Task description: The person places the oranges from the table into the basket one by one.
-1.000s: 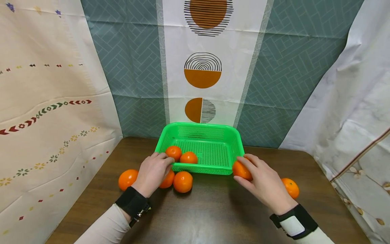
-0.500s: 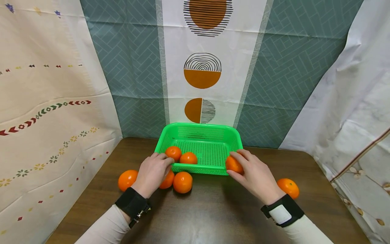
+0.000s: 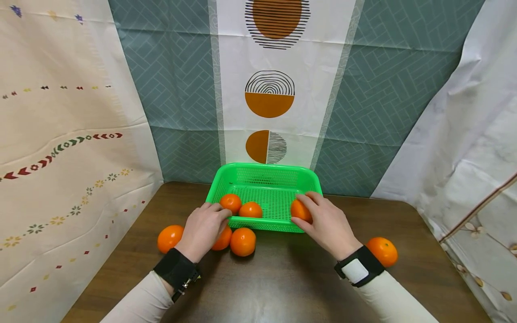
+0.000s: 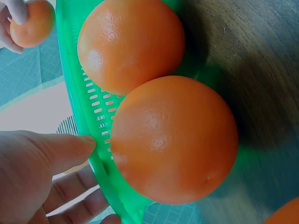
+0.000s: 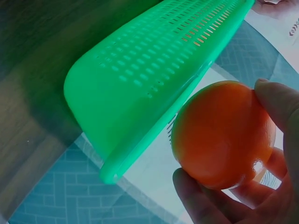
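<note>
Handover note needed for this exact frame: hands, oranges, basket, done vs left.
Right hand: grips an orange over the right end of the green basket, not yet let go.
Left hand: holds the basket's near left rim, thumb on the rim in the left wrist view.
Done: two oranges lie in the basket.
Left: four oranges on the table: far left, one partly under the left hand, one beside it, one by the right wrist.

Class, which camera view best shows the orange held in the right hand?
The right wrist view: the orange fills the picture between the fingers. The head view shows it small; the left wrist view catches only a corner glimpse.
</note>
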Demonstrator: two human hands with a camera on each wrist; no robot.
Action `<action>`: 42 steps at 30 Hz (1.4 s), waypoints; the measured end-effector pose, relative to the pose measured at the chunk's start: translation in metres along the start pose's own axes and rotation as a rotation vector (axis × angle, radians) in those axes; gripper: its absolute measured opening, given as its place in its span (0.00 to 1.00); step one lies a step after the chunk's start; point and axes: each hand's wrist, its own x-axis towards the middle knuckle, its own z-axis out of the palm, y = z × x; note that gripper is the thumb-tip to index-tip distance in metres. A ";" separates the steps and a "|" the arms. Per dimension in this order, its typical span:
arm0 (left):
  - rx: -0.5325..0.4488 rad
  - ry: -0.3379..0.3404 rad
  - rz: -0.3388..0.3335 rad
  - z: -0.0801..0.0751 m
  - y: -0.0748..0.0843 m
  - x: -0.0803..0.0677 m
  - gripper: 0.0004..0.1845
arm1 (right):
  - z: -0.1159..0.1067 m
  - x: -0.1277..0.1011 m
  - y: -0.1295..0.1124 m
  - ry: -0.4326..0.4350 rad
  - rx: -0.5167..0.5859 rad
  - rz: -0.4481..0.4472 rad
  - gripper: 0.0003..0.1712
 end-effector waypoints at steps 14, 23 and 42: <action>0.004 -0.003 0.009 0.001 -0.002 -0.001 0.08 | 0.011 0.017 -0.005 -0.031 0.018 0.011 0.35; 0.001 -0.010 0.000 0.000 -0.002 -0.002 0.08 | 0.021 0.028 -0.009 -0.065 0.016 0.039 0.34; 0.001 0.006 0.000 0.001 -0.001 -0.001 0.07 | 0.049 0.046 -0.015 -0.142 0.048 0.105 0.35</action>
